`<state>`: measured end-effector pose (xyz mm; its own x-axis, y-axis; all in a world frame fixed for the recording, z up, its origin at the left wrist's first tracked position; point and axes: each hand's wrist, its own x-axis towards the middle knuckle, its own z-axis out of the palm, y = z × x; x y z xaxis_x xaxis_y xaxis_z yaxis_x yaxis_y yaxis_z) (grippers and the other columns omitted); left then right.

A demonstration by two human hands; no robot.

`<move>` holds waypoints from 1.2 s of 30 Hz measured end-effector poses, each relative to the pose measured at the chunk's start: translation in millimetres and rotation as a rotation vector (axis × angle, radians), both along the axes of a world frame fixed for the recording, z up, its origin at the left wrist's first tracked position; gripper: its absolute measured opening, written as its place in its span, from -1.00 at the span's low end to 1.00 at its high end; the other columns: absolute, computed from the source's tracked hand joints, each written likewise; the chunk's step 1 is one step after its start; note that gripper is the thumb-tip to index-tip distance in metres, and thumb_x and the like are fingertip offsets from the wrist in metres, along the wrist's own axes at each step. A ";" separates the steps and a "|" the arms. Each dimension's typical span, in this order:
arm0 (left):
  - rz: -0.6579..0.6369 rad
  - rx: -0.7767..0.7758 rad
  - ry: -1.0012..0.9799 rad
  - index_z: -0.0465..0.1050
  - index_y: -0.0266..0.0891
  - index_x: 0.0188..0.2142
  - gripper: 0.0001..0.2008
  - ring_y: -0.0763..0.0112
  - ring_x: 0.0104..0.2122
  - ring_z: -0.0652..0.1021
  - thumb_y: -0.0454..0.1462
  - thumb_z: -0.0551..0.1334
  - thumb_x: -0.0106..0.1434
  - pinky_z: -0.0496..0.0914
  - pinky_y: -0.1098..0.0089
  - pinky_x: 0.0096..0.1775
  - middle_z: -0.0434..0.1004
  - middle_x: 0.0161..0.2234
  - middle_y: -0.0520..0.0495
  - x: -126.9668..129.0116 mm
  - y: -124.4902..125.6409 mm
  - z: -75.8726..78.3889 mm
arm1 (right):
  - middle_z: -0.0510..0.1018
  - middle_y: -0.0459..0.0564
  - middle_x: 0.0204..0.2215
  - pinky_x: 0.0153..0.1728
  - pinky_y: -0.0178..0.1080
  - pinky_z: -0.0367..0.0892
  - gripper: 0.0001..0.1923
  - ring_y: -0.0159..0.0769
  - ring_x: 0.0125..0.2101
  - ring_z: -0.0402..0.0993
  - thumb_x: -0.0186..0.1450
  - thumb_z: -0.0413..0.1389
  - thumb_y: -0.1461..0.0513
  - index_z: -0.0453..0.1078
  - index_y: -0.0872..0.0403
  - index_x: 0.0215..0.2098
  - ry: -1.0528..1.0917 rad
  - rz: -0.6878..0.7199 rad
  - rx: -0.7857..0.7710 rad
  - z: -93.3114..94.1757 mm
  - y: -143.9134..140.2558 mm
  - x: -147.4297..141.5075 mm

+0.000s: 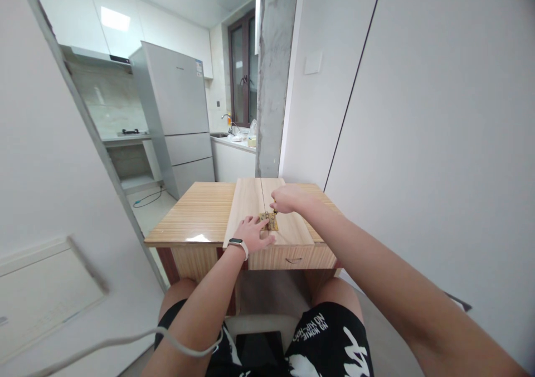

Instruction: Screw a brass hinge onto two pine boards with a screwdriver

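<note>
A brass-coloured hinge (273,224) lies across the seam between two pale wooden boards (246,201) on the desk. My left hand (252,235), with a band on its wrist, rests on the left board with fingers spread, its fingertips reaching the hinge's left leaf. Just above the right leaf, my right hand (285,198) is closed in a fist-like grip. A small dark and yellowish piece shows below its fingers, pointing down at the hinge; the grip hides most of it, so its kind is unclear.
The striped wooden desk (196,209) has a drawer (292,257) at its front, above my knees. A pale cable (137,337) crosses my left forearm. White walls stand close on both sides. Behind are a grey fridge (179,104) and a sink counter (234,141).
</note>
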<state>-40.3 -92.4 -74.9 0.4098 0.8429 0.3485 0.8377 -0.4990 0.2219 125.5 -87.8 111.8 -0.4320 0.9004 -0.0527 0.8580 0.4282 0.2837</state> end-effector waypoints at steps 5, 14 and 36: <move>-0.004 0.000 -0.010 0.32 0.05 0.28 -0.27 -0.09 0.19 0.30 0.28 0.12 0.24 0.22 -0.03 0.18 0.38 0.21 -0.13 -0.6 0.6 0.4 | 0.60 0.22 -0.03 -0.14 -0.16 0.37 -0.65 -0.04 -0.05 0.55 0.38 0.10 0.06 0.50 0.08 0.01 0.027 -0.040 0.005 9.0 1.1 17.0; -0.001 -0.027 -0.035 0.21 0.01 0.35 -0.20 -0.08 0.21 0.30 0.26 0.15 0.22 0.21 -0.01 0.19 0.38 0.22 -0.13 -2.8 1.6 3.4 | 0.61 0.10 -0.20 -0.27 -0.28 0.22 -0.78 -0.19 -0.21 0.49 0.34 0.11 0.12 0.47 0.10 -0.18 0.375 -0.221 0.209 -31.4 7.7 104.2; 0.249 -0.004 -0.199 0.38 -0.24 0.19 -0.55 0.12 0.15 0.43 -0.13 0.12 0.37 0.23 0.20 0.21 0.46 0.17 -0.24 -20.1 32.8 -5.6 | 0.56 0.19 -0.14 -0.19 -0.18 0.28 -0.78 -0.06 -0.11 0.51 0.39 0.04 0.11 0.41 0.06 -0.15 0.488 -0.704 0.301 -200.9 -6.0 177.9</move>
